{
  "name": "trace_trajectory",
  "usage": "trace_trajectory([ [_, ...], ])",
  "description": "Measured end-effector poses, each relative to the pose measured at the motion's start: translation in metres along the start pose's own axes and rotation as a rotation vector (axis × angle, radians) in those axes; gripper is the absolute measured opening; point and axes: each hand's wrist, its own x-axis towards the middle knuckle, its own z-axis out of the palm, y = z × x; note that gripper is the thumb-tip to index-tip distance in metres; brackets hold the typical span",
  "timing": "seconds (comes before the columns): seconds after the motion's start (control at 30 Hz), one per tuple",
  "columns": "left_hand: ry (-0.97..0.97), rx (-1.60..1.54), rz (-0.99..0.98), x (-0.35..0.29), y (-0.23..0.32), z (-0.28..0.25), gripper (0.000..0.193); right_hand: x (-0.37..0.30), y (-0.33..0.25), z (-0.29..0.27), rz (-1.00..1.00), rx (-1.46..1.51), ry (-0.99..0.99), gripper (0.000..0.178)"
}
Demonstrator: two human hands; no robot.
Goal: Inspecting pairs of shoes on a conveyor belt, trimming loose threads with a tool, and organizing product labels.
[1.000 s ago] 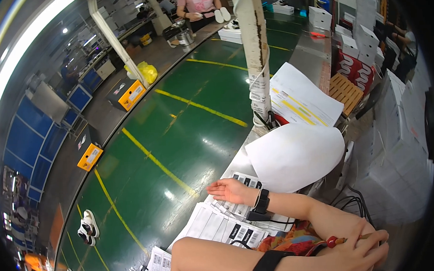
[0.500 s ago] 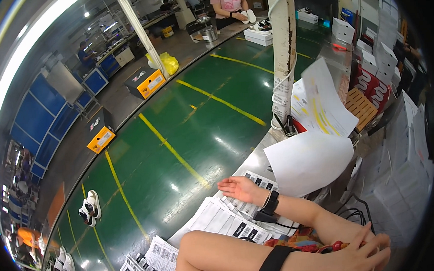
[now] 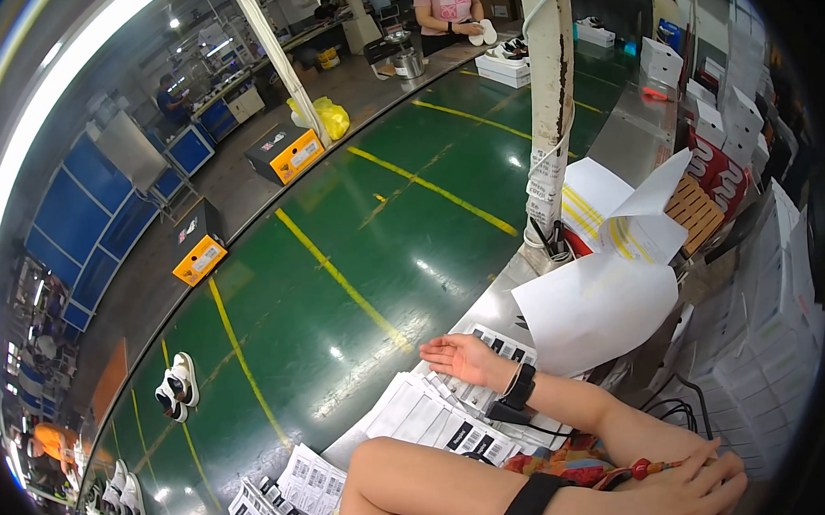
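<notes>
My right hand (image 3: 463, 359) lies palm up with its fingers stretched out, holding nothing. It rests on sheets of printed labels (image 3: 499, 344) at the near edge of a green conveyor belt (image 3: 341, 326). A dark watch and a thin bracelet are on that wrist. My left forearm, with a wide black band, crosses in front of me. My left hand (image 3: 690, 487) lies on my right arm near the elbow, its fingers spread. A stack of printed forms (image 3: 419, 411) and more label sheets (image 3: 258, 513) lie beside my arms.
A pair of white-and-black shoes (image 3: 179, 386) sits on the belt at left, with more shoes (image 3: 122, 492) nearer. Two black-and-orange shoeboxes (image 3: 200, 255) stand along the far edge. A post (image 3: 547, 111) rises beside loose papers (image 3: 602, 308). A co-worker (image 3: 453, 8) holds white shoes.
The whole view has shifted slightly. A loose sheet by the post, raised before, has curled over lower to the right. Both my hands keep nearly the same pose.
</notes>
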Motion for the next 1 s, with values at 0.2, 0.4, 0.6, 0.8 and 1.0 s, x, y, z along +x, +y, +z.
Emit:
trace_trajectory([
  [0.2, 0.001, -0.109, -0.043, 0.0, -0.002, -0.003, 0.027, 0.002, 0.001, -0.001, -0.004, 0.045, 0.052, 0.025],
  [0.4, -0.037, -0.3, -0.231, 0.005, -0.001, -0.009, 0.02, 0.001, 0.001, 0.003, 0.022, 0.022, 0.037, 0.028],
  [0.6, -0.008, -0.349, -0.358, 0.015, -0.002, -0.006, 0.02, 0.003, 0.004, 0.001, 0.013, 0.008, 0.01, 0.026],
  [0.8, -0.061, -0.313, -0.467, 0.023, -0.016, -0.007, 0.02, 0.017, 0.009, -0.001, 0.016, -0.011, 0.021, 0.029],
  [1.0, -0.016, -0.372, -0.41, 0.018, -0.022, -0.005, 0.019, 0.016, 0.01, 0.0, -0.038, -0.039, -0.011, 0.028],
])
